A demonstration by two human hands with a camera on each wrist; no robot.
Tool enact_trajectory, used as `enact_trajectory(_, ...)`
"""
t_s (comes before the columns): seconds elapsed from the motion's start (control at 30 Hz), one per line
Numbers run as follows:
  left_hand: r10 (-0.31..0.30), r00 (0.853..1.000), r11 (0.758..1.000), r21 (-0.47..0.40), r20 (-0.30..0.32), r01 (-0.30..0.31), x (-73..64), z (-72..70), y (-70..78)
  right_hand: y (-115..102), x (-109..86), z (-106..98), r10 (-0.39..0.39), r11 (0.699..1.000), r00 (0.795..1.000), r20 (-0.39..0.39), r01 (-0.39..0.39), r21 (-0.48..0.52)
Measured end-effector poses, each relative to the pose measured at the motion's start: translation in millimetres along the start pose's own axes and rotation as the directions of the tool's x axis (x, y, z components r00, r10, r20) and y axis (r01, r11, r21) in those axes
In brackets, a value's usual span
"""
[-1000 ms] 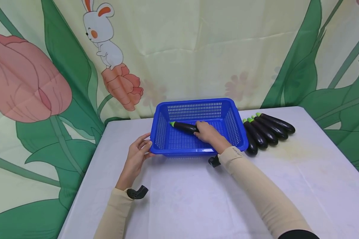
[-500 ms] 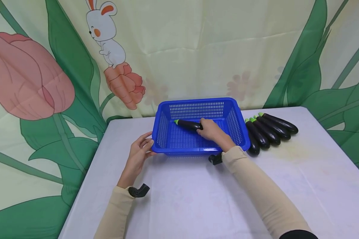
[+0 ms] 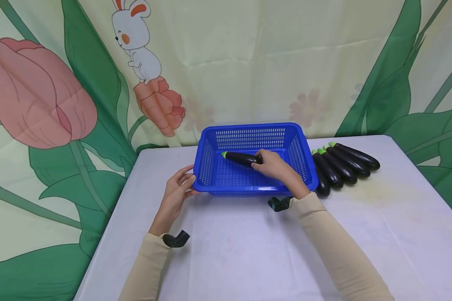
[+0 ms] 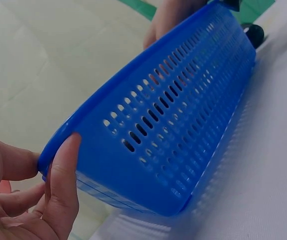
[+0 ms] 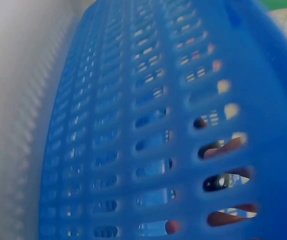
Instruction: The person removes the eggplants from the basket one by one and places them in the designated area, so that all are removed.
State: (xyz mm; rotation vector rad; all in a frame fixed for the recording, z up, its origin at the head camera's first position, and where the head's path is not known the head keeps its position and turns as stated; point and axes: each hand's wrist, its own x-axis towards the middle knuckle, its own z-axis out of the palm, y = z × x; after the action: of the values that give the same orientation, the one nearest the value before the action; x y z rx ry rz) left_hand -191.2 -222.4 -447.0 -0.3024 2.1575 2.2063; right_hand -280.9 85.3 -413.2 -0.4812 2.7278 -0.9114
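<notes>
A blue plastic basket (image 3: 233, 189) with slotted walls stands on the white-covered table. My left hand (image 3: 175, 194) grips its near left corner. In the left wrist view, the thumb and fingers pinch the basket rim (image 4: 58, 135) from both sides. My right hand (image 3: 274, 165) reaches over the near wall and holds a dark purple eggplant (image 3: 240, 158) by its thick end. The eggplant's green stem end points left inside the basket. The right wrist view is mostly filled by the basket wall (image 5: 123, 125), with bits of the right fingers showing through the slots.
Several more eggplants (image 3: 348, 163) lie side by side on the table, right of the basket, the nearest partly behind its rim. A printed cloth (image 3: 245, 83) with tulips and a rabbit hangs behind the table (image 3: 226, 251).
My right hand has drawn back slightly to the right along the eggplant, so more of it shows. My left hand keeps its grip on the corner. The head view has shifted a little.
</notes>
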Motion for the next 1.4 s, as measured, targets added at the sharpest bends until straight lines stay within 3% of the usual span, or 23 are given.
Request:
enact_trajectory(0.4,0.0,1.0,1.0,0.009,-0.005,0.0,0.1,-0.4,0.8,-9.1,-31.0,-1.9,-0.018,0.994,0.992,-0.125,0.031,0.101)
enact_trajectory(0.8,-0.006,1.0,1.0,0.013,-0.016,0.006,1.4,-1.1,-1.3,-5.7,-51.9,-1.0,-0.032,0.976,0.967,-0.251,0.085,0.203)
enact_trajectory(1.13,0.001,1.0,1.0,0.004,-0.012,-0.001,0.1,0.2,-1.1,5.3,-63.7,-12.1,-0.028,0.956,0.951,-0.309,0.116,0.269)
enact_trajectory(1.4,0.016,1.0,1.0,-0.001,0.005,-0.016,-1.1,-0.4,0.6,9.0,-73.6,-28.5,0.042,0.948,0.953,-0.299,0.057,0.314)
